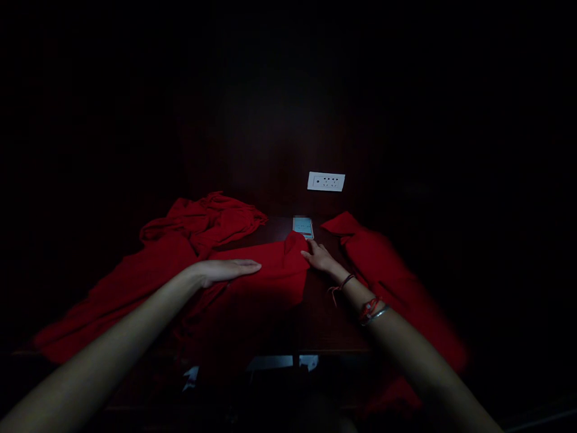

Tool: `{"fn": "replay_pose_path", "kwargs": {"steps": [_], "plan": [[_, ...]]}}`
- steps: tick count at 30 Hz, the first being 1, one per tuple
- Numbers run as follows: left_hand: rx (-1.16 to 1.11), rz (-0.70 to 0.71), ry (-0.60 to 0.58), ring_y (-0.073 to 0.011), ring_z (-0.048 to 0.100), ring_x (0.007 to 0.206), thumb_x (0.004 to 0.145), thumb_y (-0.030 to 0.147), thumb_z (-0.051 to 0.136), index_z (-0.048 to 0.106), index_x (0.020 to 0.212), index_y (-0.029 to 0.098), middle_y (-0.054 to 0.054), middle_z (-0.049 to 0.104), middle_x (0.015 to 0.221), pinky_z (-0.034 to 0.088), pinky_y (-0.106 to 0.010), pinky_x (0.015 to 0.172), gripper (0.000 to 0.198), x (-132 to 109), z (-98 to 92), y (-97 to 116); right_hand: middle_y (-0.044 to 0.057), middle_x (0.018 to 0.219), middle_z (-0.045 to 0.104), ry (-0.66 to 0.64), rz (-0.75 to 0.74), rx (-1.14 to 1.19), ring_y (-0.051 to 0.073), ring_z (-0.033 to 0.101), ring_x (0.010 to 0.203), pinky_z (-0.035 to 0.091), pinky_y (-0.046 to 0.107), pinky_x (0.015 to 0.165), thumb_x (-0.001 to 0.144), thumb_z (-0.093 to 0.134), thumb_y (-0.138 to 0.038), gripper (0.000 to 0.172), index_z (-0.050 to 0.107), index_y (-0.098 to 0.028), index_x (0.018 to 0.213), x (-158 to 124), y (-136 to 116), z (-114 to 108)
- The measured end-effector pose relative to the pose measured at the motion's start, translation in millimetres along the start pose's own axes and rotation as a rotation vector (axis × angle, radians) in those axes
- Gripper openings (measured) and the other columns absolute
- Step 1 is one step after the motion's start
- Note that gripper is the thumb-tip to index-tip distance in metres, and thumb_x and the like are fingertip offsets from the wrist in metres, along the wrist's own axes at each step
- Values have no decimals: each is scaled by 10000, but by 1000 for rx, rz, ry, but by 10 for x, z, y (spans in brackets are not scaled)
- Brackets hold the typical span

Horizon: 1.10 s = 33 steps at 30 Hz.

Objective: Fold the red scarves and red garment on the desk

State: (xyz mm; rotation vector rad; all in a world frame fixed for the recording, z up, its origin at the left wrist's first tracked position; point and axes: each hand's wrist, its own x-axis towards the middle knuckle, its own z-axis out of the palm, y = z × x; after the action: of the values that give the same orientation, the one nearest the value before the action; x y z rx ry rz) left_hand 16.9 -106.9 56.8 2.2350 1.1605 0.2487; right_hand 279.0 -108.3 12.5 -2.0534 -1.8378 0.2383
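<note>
A piece of red cloth lies on a dark table, its near part hanging into shadow at the front edge. My left hand rests flat on the cloth's left part, fingers stretched out and together. At the cloth's far right corner, which is slightly raised, my right hand has thumb and fingers closed on the edge. Bracelets and red threads circle the right wrist and forearm. Just beyond the right fingertips is a phone with a lit screen.
A crumpled heap of red cloth sits at the back left, with more red fabric running toward the front left. Another red cloth lies along the right side. A white socket panel is on the dark wall. Surroundings are very dark.
</note>
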Motion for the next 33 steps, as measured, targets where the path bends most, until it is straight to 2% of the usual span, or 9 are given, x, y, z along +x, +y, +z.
{"fn": "replay_pose_path", "kwargs": {"steps": [5,9,12,14,17,22,26,29,33], "plan": [[-682,3,-304,-187,493,1001,689,349,543,391,1181,270,-1,514,1135,432,-269,796,520,-192,14,305,49,1044,556,66,94,38,123,539,880,407,169,689,692,468,-134,460,414,-184,1146,115,90,-74],[-908,52,-332,-182,504,983,641,271,604,427,1146,268,-2,516,1115,433,-282,798,535,-492,186,735,52,905,612,54,152,2,119,576,730,424,181,599,697,450,-116,413,454,-151,1109,204,263,-280],[-974,18,-301,-167,536,921,613,199,620,410,1158,251,-26,531,1076,454,-256,740,586,-472,314,791,45,888,614,8,159,-57,136,568,772,418,184,622,655,502,-108,357,537,-159,1006,147,340,-340],[-853,-94,-285,-172,540,902,595,146,604,373,1187,229,-48,516,1088,468,-238,685,640,-335,364,672,59,915,604,-21,147,-104,159,547,853,405,199,683,645,505,-94,319,575,-169,947,75,336,-324],[-386,-227,-248,-218,500,954,565,127,575,359,1203,189,-91,385,1217,479,-222,601,676,-95,380,412,114,1029,543,-41,154,-172,240,471,985,376,319,779,658,497,-102,333,572,-180,973,-16,245,-274],[236,-22,-43,-198,476,980,691,259,491,442,1150,146,-94,464,1135,392,-259,814,476,179,349,232,117,1206,378,62,-4,-246,276,338,1088,295,471,833,771,412,-291,404,403,-248,1172,-46,-30,-199],[408,50,120,-243,329,1137,778,458,321,373,1208,103,-143,387,1231,262,-342,930,560,380,468,205,84,1279,304,-41,-318,-243,218,254,1158,235,418,913,808,318,-420,465,312,-238,1236,-49,-173,7],[441,-49,52,-298,140,1214,729,587,286,248,1277,129,-125,187,1341,172,-471,938,715,484,631,131,63,1329,238,-128,-281,-240,242,161,1206,155,496,928,829,188,-461,490,288,-236,1253,-49,-164,201],[459,-61,85,-285,81,1227,724,614,233,183,1297,130,-117,150,1350,87,-504,943,752,500,780,86,63,1341,216,-123,-197,-231,243,163,1209,166,481,931,829,168,-469,514,270,-212,1262,29,-106,268]]}}
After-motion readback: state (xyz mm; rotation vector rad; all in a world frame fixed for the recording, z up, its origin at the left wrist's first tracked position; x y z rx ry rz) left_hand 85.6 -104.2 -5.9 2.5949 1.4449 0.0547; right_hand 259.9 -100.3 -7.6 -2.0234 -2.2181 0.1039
